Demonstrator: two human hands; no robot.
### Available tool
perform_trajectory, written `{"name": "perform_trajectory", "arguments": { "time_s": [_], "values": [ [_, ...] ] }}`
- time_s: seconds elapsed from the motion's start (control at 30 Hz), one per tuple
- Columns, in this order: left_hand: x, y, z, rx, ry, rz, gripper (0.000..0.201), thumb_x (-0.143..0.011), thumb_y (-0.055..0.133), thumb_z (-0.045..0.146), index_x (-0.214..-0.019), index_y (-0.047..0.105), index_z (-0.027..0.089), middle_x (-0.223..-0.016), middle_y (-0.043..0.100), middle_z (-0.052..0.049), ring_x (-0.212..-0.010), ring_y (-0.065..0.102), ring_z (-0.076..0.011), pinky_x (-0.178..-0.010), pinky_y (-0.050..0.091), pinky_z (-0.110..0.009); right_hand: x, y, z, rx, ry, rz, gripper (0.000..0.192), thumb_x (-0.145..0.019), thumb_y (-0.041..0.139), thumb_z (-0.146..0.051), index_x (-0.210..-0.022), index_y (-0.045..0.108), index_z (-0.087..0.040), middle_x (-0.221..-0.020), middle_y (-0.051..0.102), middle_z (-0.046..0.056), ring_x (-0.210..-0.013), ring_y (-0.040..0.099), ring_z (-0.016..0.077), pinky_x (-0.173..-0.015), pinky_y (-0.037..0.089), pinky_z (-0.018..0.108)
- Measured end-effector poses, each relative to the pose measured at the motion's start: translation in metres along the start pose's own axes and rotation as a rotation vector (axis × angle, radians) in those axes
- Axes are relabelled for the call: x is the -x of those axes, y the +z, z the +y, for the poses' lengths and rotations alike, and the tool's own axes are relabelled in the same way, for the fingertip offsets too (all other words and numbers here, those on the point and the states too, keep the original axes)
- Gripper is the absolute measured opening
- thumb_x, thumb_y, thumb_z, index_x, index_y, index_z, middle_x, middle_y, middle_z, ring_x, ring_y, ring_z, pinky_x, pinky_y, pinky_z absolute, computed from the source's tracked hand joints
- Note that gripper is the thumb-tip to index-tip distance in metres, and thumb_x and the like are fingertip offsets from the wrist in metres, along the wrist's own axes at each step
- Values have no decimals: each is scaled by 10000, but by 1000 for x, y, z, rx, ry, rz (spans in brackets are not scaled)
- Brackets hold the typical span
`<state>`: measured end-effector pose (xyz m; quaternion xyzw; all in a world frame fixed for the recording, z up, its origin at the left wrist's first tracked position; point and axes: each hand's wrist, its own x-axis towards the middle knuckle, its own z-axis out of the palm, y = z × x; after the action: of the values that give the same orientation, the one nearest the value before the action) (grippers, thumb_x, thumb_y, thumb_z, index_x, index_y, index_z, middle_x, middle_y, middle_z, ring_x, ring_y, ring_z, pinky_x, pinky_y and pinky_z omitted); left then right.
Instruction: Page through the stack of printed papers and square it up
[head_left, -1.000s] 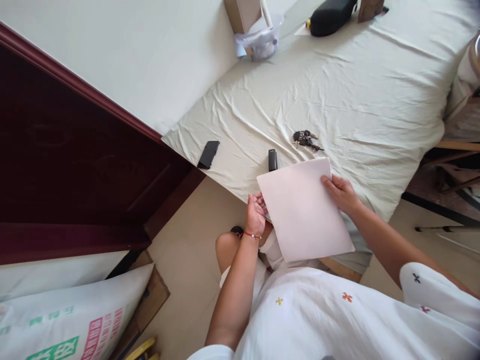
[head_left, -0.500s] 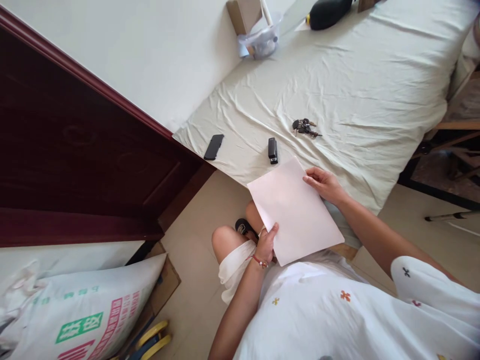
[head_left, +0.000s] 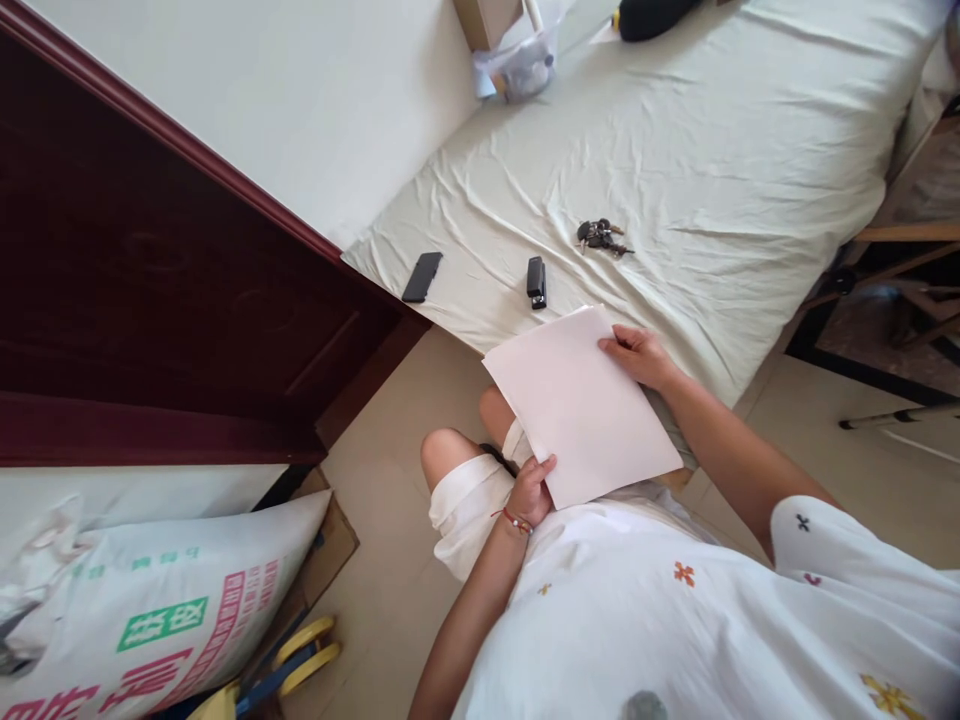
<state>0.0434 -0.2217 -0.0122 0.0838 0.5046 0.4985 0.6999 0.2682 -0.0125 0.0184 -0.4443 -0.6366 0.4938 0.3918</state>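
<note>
Ok, L hand (head_left: 531,492) & R hand (head_left: 640,355) both gripping paper sheets (head_left: 581,410), stapler (head_left: 535,280) nearby on cloth (head_left: 690,150).

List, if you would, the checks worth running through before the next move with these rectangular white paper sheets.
1. Bare left hand gripping the rectangular white paper sheets: ok, thumb on top near the corner by the body.
2. Bare right hand gripping the opposite side: ok, thumb on top near the far corner.
3. Sheet edges flush: not ok, another edge peeks out at the far corner.
4. Small black oblong stapler free of the paper: ok, it lies apart.
5. Bunch of dark metal keys free of the paper: ok.
6. Number of sheets: cannot tell.
</note>
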Motion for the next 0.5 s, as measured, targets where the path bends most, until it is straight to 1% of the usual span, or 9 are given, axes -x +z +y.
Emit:
{"name": "perform_trajectory", "arguments": {
  "time_s": [0.07, 0.1, 0.2, 0.23, 0.3, 0.4, 0.5],
  "values": [
    [0, 0, -5, -3, 20, 15, 567, -593, 990, 376, -1074, 791, 152, -1177, 822, -167, -1307, 695, -398, -1217, 467, -582, 0, 1, -1, 70, -36, -17, 523, -875, 651, -641, -651, 424, -227, -609, 408, -24, -583, 367, 120, -549, 310, 277],
    [-1, 1, -7, -2, 28, 18, 556, -604, 988, 385, -1070, 792, 155, -1172, 824, -163, -1305, 697, -394, -1219, 466, -579, -1, 2, -1, 87, -40, -12, 499, -879, 650, -630, -664, 450, -227, -613, 424, -22, -588, 375, 123, -552, 315, 278],
    [-3, 4, -13, 13, 61, 33, 535, -605, 995, 424, -1029, 797, 164, -1144, 833, -153, -1306, 698, -387, -1224, 464, -567, -3, 6, -2, 52, -25, 53, 370, -815, 715, -588, -818, 596, -237, -725, 588, -2, -639, 462, 144, -593, 385, 285],
    [-4, 5, -14, 20, 76, 43, 537, -596, 1001, 432, -1016, 797, 167, -1133, 835, -150, -1308, 697, -385, -1226, 464, -564, -4, 7, -1, 34, -25, 76, 363, -782, 739, -572, -861, 618, -239, -772, 626, 7, -660, 485, 151, -615, 409, 291],
    [-5, 7, -15, 31, 100, 63, 553, -576, 1014, 430, -1011, 794, 169, -1109, 840, -142, -1315, 694, -381, -1229, 465, -561, -5, 7, 0, 29, -28, 100, 351, -750, 753, -546, -855, 619, -239, -793, 640, 16, -679, 500, 159, -647, 429, 302],
    [-6, 6, -14, 47, 103, 72, 582, -571, 1022, 414, -1045, 788, 170, -1109, 840, -133, -1333, 684, -373, -1239, 461, -556, -6, 5, 2, 96, -30, 72, 292, -808, 700, -522, -820, 630, -239, -753, 618, 17, -671, 504, 167, -652, 420, 311],
    [-7, 2, -13, 74, 86, 73, 602, -599, 1007, 451, -1083, 781, 174, -1149, 833, -135, -1359, 669, -364, -1252, 453, -544, -5, 3, 4, 166, -46, 69, 260, -873, 639, -491, -857, 666, -233, -756, 631, 21, -657, 508, 167, -658, 413, 320]
  ]
}}
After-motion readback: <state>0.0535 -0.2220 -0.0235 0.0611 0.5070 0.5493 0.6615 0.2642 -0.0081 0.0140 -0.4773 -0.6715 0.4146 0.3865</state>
